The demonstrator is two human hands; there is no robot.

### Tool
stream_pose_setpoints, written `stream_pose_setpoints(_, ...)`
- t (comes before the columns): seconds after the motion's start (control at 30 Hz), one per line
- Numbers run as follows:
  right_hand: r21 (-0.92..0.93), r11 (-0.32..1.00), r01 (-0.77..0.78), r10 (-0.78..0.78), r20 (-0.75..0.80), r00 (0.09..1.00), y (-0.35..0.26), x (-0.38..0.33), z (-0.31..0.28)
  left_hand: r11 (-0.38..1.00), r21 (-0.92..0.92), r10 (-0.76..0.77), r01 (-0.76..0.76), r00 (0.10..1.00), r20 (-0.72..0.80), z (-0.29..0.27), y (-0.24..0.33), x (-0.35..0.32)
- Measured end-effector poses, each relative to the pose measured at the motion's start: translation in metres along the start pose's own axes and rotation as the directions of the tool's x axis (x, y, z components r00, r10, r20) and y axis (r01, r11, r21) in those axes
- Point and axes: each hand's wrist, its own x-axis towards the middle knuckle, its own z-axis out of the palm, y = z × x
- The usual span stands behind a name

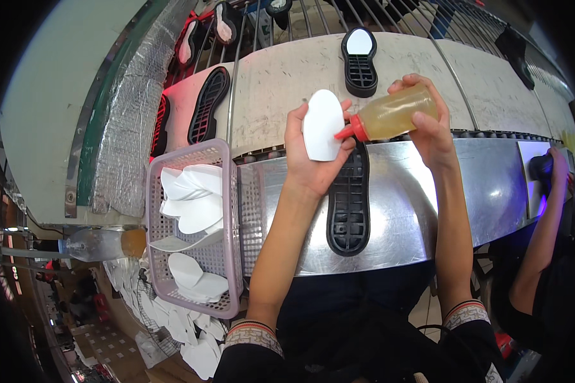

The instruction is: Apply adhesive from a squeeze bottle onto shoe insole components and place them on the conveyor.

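Note:
In my left hand [310, 169] is a white rounded insert sheet [324, 124], gripped along its edges with its flat face up. My right hand [433, 131] grips a squeeze bottle [399, 113] of yellowish liquid, tipped sideways. Its red nozzle [348, 131] points left and meets or nearly meets the sheet's right edge. Below my hands a black shoe sole [349, 217] with a gridded hollow lies on the metal ledge [402, 204]; its upper end is partly hidden by my left hand.
A mauve basket [231, 223] of white inserts [198, 198] stands at left. On the pale conveyor [287, 83] lie a black sole [209, 105] and another sole [360, 70] with a white insert in it. A clear bottle [99, 244] sits far left. A co-worker's arm [543, 236] shows at right.

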Motion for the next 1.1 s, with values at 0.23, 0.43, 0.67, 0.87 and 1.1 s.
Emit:
stream_pose_setpoints(0.23,-0.136,0.991,0.001,0.01,0.075,0.997,-0.006,-0.002,-0.001,0.994,0.015,-0.107,0.109,0.987,-0.117,0.009,-0.019,-0.001)
stream_pose_setpoints(0.43,-0.295,0.955,0.006,-0.015,-0.026,1.0,-0.018,-0.003,-0.012,0.982,0.113,-0.142,0.154,0.984,-0.11,0.005,-0.037,0.005)
stream_pose_setpoints(0.67,-0.637,0.768,0.07,-0.411,-0.405,0.816,-0.012,0.006,-0.045,0.945,0.282,-0.147,0.164,0.986,-0.079,0.042,-0.035,-0.01)
stream_pose_setpoints(0.87,0.392,0.894,0.218,0.079,-0.617,0.783,0.012,-0.001,-0.102,0.14,0.99,0.156,-0.02,0.988,-0.002,0.055,-0.014,-0.021)
stream_pose_setpoints(1.1,0.729,0.59,0.347,0.185,-0.54,0.821,0.034,-0.002,-0.113,-0.711,0.652,0.444,0.262,0.887,0.128,0.029,-0.022,-0.005)
